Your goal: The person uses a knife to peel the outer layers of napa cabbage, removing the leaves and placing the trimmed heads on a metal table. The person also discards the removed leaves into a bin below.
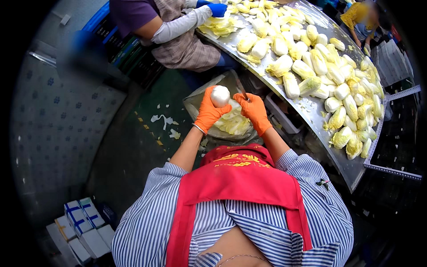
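My left hand (208,111), in an orange rubber glove, is wrapped around a small napa cabbage (220,96), its pale rounded end facing up. Just to the right, my right hand (254,111), gloved the same way, grips a knife (247,96) whose narrow blade points up and away. The blade stands apart from the cabbage. Below both hands is a large bin lined with a translucent plastic bag (196,96), holding loose yellow cabbage leaves (233,122). Part of the knife's handle is hidden in my fist.
A metal table (320,133) curves along the right, heaped with napa cabbages (319,61). A co-worker in blue gloves (217,10) sits at its far left; another person (360,20) is beyond. A white crate (283,113) stands under the table. Leaf scraps (163,120) litter the floor.
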`<state>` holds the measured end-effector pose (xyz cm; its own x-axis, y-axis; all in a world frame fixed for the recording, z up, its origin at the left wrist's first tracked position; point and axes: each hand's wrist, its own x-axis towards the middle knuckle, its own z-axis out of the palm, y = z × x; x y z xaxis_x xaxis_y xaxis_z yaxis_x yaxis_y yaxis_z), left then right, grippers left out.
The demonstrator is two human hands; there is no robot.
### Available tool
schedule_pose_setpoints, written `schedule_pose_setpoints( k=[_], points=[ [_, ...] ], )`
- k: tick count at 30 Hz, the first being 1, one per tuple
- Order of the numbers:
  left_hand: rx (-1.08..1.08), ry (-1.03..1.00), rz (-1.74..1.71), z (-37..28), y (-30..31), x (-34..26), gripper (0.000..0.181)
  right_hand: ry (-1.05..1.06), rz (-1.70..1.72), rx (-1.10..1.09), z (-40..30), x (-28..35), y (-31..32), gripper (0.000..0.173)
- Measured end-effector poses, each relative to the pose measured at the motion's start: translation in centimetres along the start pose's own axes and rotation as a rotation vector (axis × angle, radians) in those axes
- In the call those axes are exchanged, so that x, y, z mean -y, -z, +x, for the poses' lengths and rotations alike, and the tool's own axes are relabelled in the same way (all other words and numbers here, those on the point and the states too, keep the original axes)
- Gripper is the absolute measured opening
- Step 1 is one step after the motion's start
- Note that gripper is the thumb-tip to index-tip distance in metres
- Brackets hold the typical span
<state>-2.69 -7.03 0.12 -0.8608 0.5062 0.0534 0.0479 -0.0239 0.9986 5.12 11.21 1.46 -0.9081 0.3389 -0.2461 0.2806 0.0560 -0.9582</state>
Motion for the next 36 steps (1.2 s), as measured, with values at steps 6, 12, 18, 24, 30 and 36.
schedule_pose_setpoints(
  k=[6,12,18,24,30,36],
  points=[
    [0.07,-0.456,0.672,-1.4,0.0,-3.5,0.099,-0.418,0.811,0.517,-1.0,0.8,-1.6,0.066],
    [0.024,0.032,-0.152,-1.7,0.9,-1.7,0.071,-0.207,0.615,0.301,1.2,-0.9,-1.8,0.057],
    [-0.227,0.302,0.082,-1.5,-3.8,-0.3,0.073,-0.022,0.388,0.092,1.1,-1.0,-3.8,0.062],
    [-0.357,0.2,0.281,-1.6,-4.2,-1.0,0.056,0.054,0.325,0.066,-0.6,2.7,-3.7,0.057],
    [-0.315,0.141,-0.051,-1.0,-3.1,-0.4,0.048,0.038,0.32,-0.067,-0.2,3.0,-3.6,0.043],
    [-0.373,0.131,0.008,-0.2,-2.9,-1.4,0.05,0.125,0.538,0.022,1.1,3.0,-3.8,0.048]
  ],
)
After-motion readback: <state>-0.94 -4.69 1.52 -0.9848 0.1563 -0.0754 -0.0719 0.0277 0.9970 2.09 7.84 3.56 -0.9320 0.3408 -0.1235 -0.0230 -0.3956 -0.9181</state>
